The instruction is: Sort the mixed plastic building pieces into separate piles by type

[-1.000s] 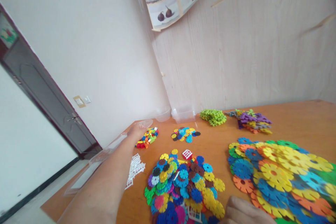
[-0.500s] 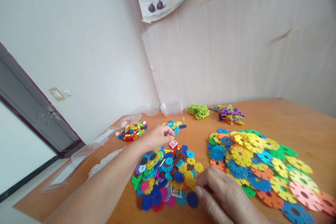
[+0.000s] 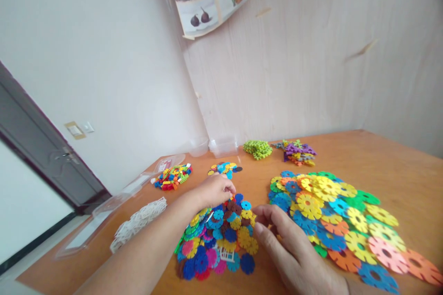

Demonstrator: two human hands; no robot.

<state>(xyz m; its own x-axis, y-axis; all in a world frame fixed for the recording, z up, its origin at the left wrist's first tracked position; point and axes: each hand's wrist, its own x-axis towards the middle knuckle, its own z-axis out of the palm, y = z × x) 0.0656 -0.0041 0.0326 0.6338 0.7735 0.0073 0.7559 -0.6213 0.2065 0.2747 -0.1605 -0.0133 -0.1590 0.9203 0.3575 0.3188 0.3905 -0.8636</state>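
Note:
A mixed pile of small notched plastic discs lies in front of me in many colours. A white window-frame piece lies on its near side. My left hand reaches over the far edge of the pile, its fingers curled down together; what they grip, if anything, is hidden. At the pile's right edge is my right hand, thumb and forefinger apart beside the yellow discs, with nothing visible between them.
Larger notched discs spread at right. White lattice pieces and building bricks lie at left. Behind are a few small discs, green pieces, purple pieces, a clear container and clear lids.
My left hand has come nearer, over the pile's far edge, covering where the small white-and-red piece lay. My right hand has moved slightly forward and its fingers have spread. The view has shifted a little.

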